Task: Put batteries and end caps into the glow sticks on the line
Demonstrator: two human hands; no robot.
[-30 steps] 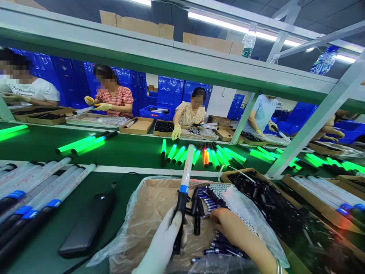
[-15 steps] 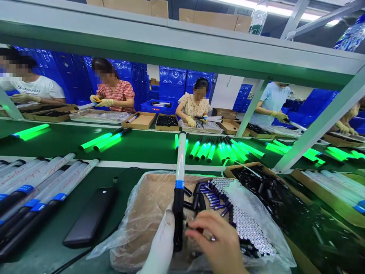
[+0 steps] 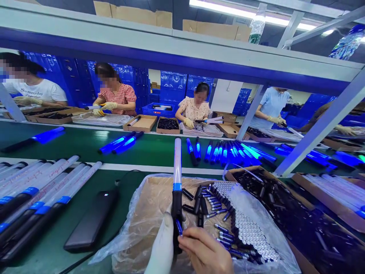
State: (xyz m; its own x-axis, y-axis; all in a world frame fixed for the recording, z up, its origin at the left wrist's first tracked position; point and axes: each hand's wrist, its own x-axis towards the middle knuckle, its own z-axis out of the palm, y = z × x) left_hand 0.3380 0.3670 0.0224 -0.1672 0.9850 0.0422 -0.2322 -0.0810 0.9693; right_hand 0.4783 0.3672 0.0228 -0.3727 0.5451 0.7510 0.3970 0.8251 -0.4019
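Observation:
My left hand, in a white glove, is wrapped round the black handle of a light stick. The stick stands upright, with a whitish tube and a blue band above the handle. Against the handle's side my bare right hand pinches a blue battery, which lies tilted at an opening there. How deep it sits is hidden. Below and behind both hands is a plastic-lined cardboard tray. Loose batteries, small black covers and a block of upright batteries are in it.
Finished-looking sticks and a black power bank lie left. A box of black parts stands right. Glowing sticks lie on the green belt. Co-workers sit or stand beyond it. A shelf beam crosses overhead.
My right hand has come left against the handle, and a blue battery now shows at its fingertips. The glowing sticks turned from green to blue, and those at left shifted right.

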